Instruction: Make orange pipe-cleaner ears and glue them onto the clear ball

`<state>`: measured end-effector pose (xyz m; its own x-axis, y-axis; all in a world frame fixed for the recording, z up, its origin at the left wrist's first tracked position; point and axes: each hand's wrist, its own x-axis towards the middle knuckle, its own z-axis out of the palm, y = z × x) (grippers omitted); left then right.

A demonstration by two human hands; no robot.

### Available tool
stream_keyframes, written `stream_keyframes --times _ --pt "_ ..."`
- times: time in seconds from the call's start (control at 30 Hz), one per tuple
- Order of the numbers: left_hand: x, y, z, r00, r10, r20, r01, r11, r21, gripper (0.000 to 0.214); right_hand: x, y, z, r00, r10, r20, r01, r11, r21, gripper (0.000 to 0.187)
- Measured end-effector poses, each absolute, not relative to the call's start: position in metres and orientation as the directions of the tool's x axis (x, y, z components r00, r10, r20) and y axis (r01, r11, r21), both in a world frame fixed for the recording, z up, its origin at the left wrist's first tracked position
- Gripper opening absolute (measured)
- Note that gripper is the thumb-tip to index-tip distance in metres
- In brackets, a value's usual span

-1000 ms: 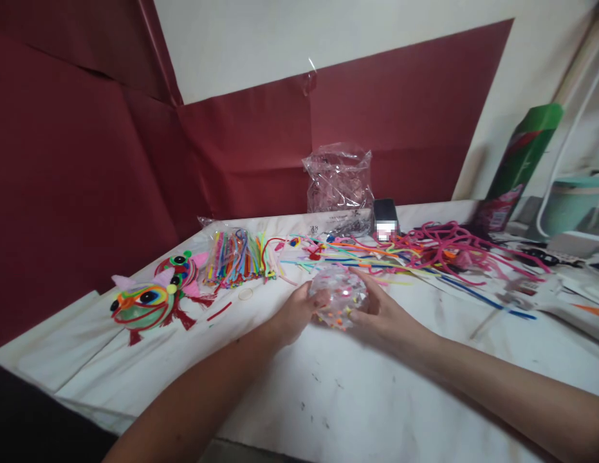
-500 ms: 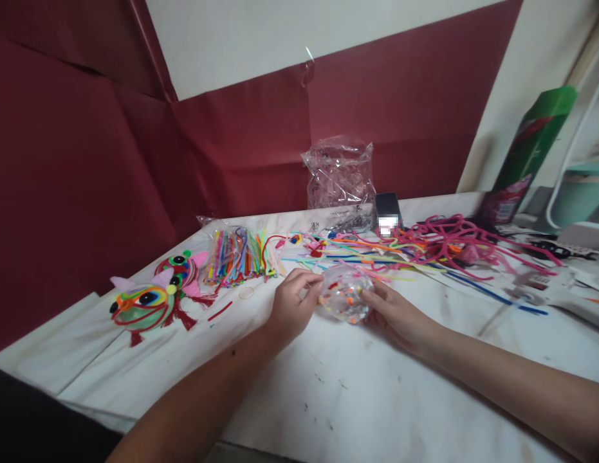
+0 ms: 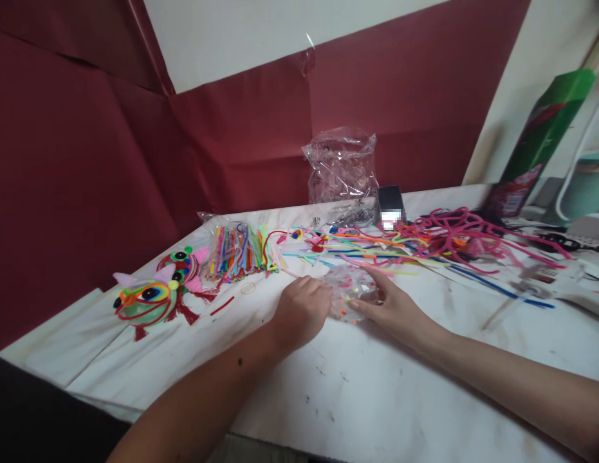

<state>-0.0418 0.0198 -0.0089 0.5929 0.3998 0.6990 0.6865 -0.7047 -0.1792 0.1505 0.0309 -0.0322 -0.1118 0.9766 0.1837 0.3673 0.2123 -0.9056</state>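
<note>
The right hand (image 3: 394, 307) cups a clear, roundish ball (image 3: 348, 290) dotted with colour, thumb across its near face, while the left hand (image 3: 302, 314) is curled nearly closed at the ball's left edge, seemingly gripping it, though the fingertips are hidden. Half a second ago the left thumb showed; now the knuckles face up. Beyond, on the marbled table (image 3: 367, 392), a clear pouch (image 3: 239, 251) holds slender multicoloured stems, and a crinkled transparent bag (image 3: 341, 167) stands before the creased maroon sheet (image 3: 251, 148).

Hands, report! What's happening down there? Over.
Left hand closed at left edge of clear dotted ball. Right hand holding its right side. Loose coloured strips close behind it.
</note>
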Motion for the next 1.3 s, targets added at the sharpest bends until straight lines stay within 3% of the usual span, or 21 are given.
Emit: stream_keyframes --times 0.17,0.37,0.47,0.6,0.67,0.87,0.97,1.03,1.13,1.3 --pt "-0.039 0.021 -0.011 0.659 0.397 0.639 0.708 -0.615 -0.348 0.018 0.147 0.026 -0.027 -0.09 0.977 0.192 0.411 0.212 -0.887 0.082" --pt "-0.037 0.023 -0.016 0.673 0.335 0.659 0.694 -0.593 -0.408 0.019 0.146 0.023 -0.025 -0.074 0.984 0.164 0.44 0.18 -0.88 0.08" --pt "-0.037 0.024 -0.016 0.591 0.41 0.695 0.737 -0.625 -0.258 0.017 0.147 0.024 -0.026 -0.079 0.973 0.215 0.435 0.228 -0.871 0.078" --pt "-0.038 0.026 -0.014 0.444 0.586 0.678 0.701 -0.698 0.144 0.011 0.149 0.027 -0.028 -0.117 0.97 0.213 0.321 0.24 -0.916 0.075" --pt "-0.039 0.026 -0.011 0.416 0.639 0.647 0.657 -0.703 0.273 0.01 0.149 0.029 -0.028 -0.139 0.975 0.176 0.254 0.207 -0.945 0.076" --pt "-0.04 0.027 -0.008 0.358 0.703 0.615 0.611 -0.674 0.415 0.009 0.148 0.031 -0.026 -0.122 0.985 0.125 0.208 0.148 -0.967 0.077" --pt "-0.042 0.028 -0.009 0.389 0.678 0.624 0.609 -0.697 0.378 0.009 0.149 0.033 -0.028 -0.119 0.982 0.147 0.181 0.167 -0.969 0.075" --pt "-0.043 0.029 -0.009 0.452 0.618 0.643 0.603 -0.743 0.29 0.011 0.15 0.034 -0.029 -0.109 0.978 0.178 0.189 0.196 -0.962 0.073" --pt "-0.045 0.028 -0.009 0.524 0.528 0.669 0.61 -0.78 0.138 0.013 0.15 0.034 -0.029 -0.094 0.976 0.197 0.262 0.215 -0.941 0.075" --pt "-0.042 0.027 -0.01 0.567 0.515 0.643 0.673 -0.739 -0.001 0.013 0.149 0.03 -0.029 -0.085 0.966 0.246 0.4 0.259 -0.879 0.075"
